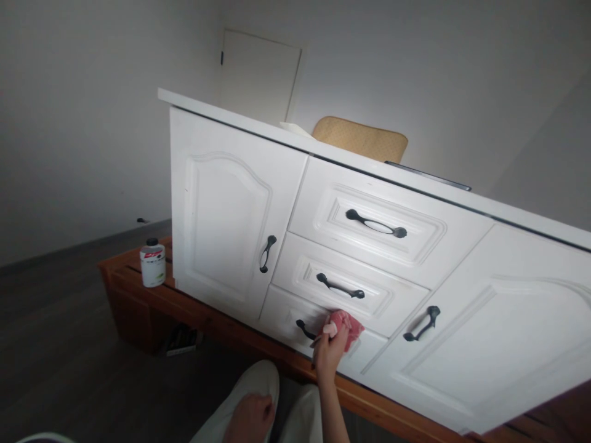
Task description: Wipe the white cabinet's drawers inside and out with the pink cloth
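Against the bottom drawer (369, 351) of a white cabinet (221, 215), my right hand (329, 358) is closed on a red cloth (353, 329). The cloth lies pressed to the drawer front and partly covers its dark handle (305, 329). My left hand (253, 411) rests on my light-coloured trouser leg, its fingers curled in and no object showing in it. Above the cloth are the middle drawer handle (340, 287) and the top drawer handle (376, 224). All three drawers appear closed.
The cabinet stands on a brown wooden bench (207, 314). A white bottle with a black cap (153, 264) is at the bench's left end. Behind the cabinet top shows a woven chair back (362, 138); a dark flat object (429, 175) lies on top.
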The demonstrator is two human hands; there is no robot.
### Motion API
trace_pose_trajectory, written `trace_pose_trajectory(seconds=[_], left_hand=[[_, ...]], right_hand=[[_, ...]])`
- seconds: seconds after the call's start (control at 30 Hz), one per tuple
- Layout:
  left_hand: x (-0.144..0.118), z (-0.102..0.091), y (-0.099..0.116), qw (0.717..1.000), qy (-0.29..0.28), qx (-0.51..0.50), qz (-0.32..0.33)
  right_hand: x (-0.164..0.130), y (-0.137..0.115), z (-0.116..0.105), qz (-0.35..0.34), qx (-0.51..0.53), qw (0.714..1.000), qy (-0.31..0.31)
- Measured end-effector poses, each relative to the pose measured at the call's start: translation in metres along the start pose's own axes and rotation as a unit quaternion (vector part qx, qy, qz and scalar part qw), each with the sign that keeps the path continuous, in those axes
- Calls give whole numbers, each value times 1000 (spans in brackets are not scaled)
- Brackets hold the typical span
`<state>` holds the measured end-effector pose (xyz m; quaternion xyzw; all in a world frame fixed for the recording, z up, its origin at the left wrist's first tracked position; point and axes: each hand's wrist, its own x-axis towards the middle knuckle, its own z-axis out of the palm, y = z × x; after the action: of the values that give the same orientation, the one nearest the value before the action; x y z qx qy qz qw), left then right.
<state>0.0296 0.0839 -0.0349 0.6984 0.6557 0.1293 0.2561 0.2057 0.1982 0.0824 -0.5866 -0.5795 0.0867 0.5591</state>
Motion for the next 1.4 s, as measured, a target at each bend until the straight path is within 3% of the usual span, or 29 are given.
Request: trace_pose_trajectory(seconds=[0.1,0.27,0.43,0.57,0.77,0.87,0.97,1.2,1.3,1.4], left_hand=[[-1,-2,3,1000,0,11,4],[-9,-12,10,999,27,17,9],[-16,-24,14,999,23,30,12],[-15,-25,13,999,17,42,13],[-12,-24,12,998,3,63,14],[-11,-23,13,997,1,72,10],[-11,-22,12,997,5,74,15],[-9,-13,15,997,8,73,24],[-9,-10,16,997,0,74,26],[-11,-10,18,996,-4,78,33]], right_hand=[[-3,-20,36,-40,-64,997,6],[-10,-82,92,-127,-92,979,-127],[-11,-125,117,-171,-171,945,-220],[-16,-121,120,-212,-244,904,-278],[-35,-78,111,-232,-262,869,-350],[-45,-47,98,-221,-279,860,-366],[-48,-10,71,-204,-308,857,-360],[-26,81,-62,-169,-385,851,-316],[-13,92,-100,-198,-390,847,-303],[8,81,-114,-208,-389,851,-287]])
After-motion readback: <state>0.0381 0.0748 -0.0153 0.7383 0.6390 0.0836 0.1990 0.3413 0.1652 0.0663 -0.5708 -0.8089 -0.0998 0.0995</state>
